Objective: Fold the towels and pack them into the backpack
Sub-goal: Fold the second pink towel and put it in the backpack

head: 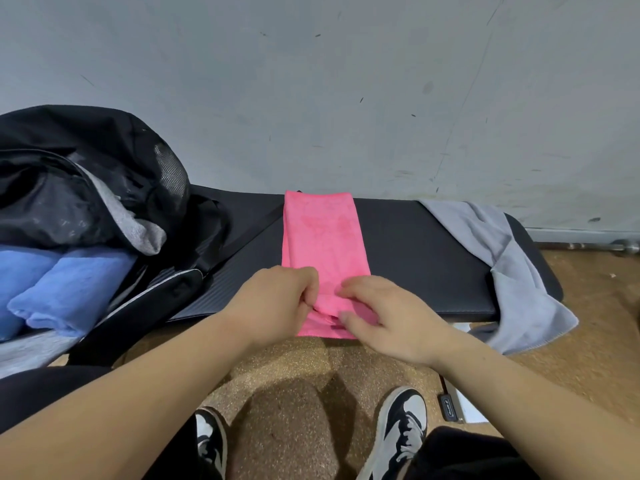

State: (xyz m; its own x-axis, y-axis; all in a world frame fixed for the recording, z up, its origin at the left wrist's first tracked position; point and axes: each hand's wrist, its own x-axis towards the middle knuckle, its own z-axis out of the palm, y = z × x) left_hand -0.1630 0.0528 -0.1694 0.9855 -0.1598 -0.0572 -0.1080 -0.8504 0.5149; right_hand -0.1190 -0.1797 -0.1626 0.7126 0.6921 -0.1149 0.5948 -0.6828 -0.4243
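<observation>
A pink towel [322, 240], folded into a long narrow strip, lies across the black bench [426, 258] and hangs over its near edge. My left hand [277, 303] pinches the near left edge of the strip with curled fingers. My right hand [388, 317] grips the near right part of the towel, thumb under a fold. The black backpack [114, 188] stands open on the left end of the bench, with folded blue towels [65, 289] and a grey towel [138, 226] inside it.
An unfolded grey towel [519, 271] drapes over the right end of the bench. A grey wall rises right behind the bench. Below are a speckled brown floor, my two shoes and a small flat device [450, 407] on the floor at right.
</observation>
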